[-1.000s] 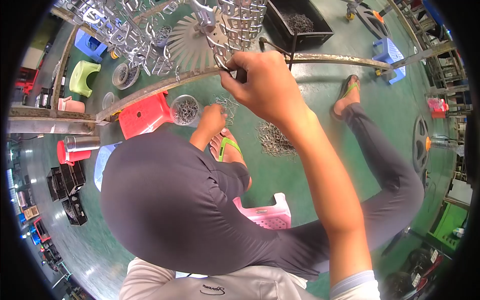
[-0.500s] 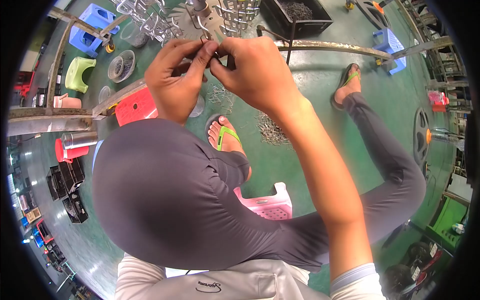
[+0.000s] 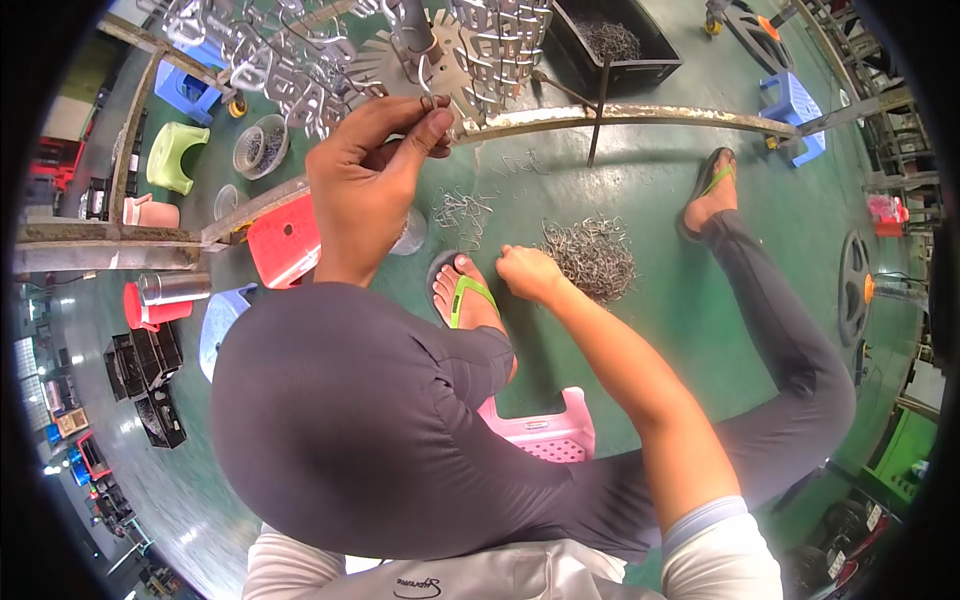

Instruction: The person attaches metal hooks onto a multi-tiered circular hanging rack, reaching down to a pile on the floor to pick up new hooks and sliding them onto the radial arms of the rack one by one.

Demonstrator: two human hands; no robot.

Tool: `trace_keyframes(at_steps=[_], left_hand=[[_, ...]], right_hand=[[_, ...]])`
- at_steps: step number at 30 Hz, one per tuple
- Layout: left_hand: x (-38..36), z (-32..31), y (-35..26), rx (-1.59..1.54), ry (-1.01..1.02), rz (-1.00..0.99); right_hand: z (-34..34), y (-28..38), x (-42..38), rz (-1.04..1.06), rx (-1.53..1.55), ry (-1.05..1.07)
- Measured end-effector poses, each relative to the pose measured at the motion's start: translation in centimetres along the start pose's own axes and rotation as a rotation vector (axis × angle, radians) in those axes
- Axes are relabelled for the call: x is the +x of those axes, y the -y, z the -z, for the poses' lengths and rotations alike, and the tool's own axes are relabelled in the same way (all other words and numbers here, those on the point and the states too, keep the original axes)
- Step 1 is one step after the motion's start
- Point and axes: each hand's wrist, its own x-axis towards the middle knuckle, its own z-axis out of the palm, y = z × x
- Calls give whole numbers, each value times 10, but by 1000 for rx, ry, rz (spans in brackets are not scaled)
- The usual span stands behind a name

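My left hand [image 3: 372,170] is raised in front of the metal rack, thumb and forefinger pinched on the lower end of a bent metal hook [image 3: 425,76]. Behind that hook are the rack's centre post [image 3: 412,32] and a round slotted plate [image 3: 462,72]. Down near the floor, my right hand [image 3: 527,273] has its fingers curled closed; whatever may be in them is hidden. Just right of it lies a pile of small bent wire hooks [image 3: 592,262]. Several loose wire pieces [image 3: 463,212] are scattered on the floor above my right hand.
Shiny metal parts [image 3: 290,70] hang thickly on the rack's left. A rusty frame bar [image 3: 650,117] crosses ahead. Beyond it stands a black bin [image 3: 640,74] of small parts. A red stool [image 3: 283,243] and a pink stool [image 3: 545,430] are close to my legs.
My right hand has left the left hand and dropped toward the floor beside the wire pile. My left hand still pinches at the hook. The view has shifted slightly.
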Motion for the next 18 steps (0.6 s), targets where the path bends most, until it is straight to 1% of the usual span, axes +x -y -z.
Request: trace_keyframes(at_steps=[4,7,10,12,14,16,18], left_hand=[[4,3,-4,22,3,39],[5,2,-8,46,-3,63],[7,5,-12,106,-4,62],[4,4,-11,120,-7,71],[6,3,-9,95,-13,73],[7,4,-7,117,-10,83],[7,4,-8,135,-6,80]], right_hand=[[-1,-1,11,155,-142,104],[-2,3,11,54,-138,52],[12,15,11,-198,111,-235],[67,32,11,-323,441,-502],[99,39,13,-217,618,-769],[151,58,8,-141,801,-975],[184,73,14,-50,913,-1184]])
